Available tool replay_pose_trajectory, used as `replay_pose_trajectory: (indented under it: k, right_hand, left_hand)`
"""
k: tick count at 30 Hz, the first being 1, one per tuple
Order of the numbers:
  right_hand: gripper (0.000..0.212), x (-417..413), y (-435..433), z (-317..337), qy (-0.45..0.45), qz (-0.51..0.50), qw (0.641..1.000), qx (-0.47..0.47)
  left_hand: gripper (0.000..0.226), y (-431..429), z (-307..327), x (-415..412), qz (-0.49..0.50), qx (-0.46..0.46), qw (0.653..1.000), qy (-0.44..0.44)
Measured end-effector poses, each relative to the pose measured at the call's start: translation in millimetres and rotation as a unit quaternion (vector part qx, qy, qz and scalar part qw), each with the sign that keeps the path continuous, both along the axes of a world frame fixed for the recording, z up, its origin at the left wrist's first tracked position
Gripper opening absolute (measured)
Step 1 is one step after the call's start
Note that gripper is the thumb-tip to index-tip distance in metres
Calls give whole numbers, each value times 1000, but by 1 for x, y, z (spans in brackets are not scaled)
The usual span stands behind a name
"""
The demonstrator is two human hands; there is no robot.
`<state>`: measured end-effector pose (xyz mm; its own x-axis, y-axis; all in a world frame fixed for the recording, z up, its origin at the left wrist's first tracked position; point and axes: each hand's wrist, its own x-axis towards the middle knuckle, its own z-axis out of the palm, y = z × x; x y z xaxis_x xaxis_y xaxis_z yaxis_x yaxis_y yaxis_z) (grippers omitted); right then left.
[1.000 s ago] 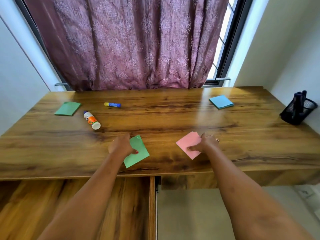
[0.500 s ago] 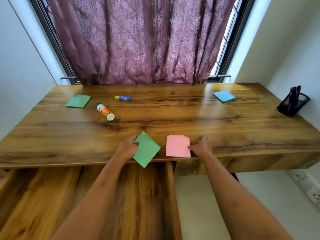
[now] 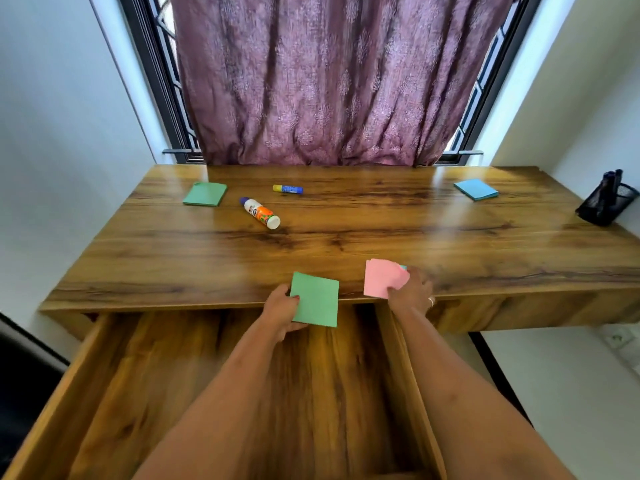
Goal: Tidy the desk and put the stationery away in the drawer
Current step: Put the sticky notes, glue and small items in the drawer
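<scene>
Over the open drawer [image 3: 156,393], the left hand [image 3: 278,315] grips a green pad [image 3: 316,299], fingers [image 3: 296,327] mostly hidden beneath; at the desk [image 3: 381,230] edge the right hand [image 3: 412,289] pinches a blurred pink pad [image 3: 381,277].

This looks like a study corner in a home. A broad wood-grain bench [image 3: 346,244] fills an alcove between plain white walls [image 3: 52,133], set against a window [image 3: 152,81] with a dark frame and grille. A mauve patterned curtain [image 3: 311,81] hangs over the glass, a domestic touch. Small stationery lies about the bench: a green note pad [image 3: 205,194], a blue note pad [image 3: 476,189], a glue stick [image 3: 287,189] and a glue bottle [image 3: 260,213]. A black mesh pen holder [image 3: 604,206] stands at the right edge. A matching wooden drawer [image 3: 104,375] stands open below, and a wall socket [image 3: 620,337] sits low on the right.
</scene>
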<state>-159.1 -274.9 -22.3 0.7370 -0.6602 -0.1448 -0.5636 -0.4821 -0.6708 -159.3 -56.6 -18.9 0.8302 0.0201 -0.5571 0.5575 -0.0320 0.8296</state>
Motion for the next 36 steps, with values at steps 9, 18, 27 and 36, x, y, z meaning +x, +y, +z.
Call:
replay_pose_trajectory:
  k: [9,18,27,36]
  right_hand:
    - [70,-19,10,10,-53,-78,919,382]
    - [38,-115,44,-11,45,35,947,315]
    - [29,-173,58,-51,257,102,960,42]
    - [30,-187,64,-56,317,132,930,-133]
  left_hand:
    - [36,30,-9,-31,56,-133,988,47]
    - [38,66,-54,-87,18,-76,990,121]
    - [15,51,-81,-137,-80,40,981,173]
    - [41,50,-83,-154,-249,312,916,40]
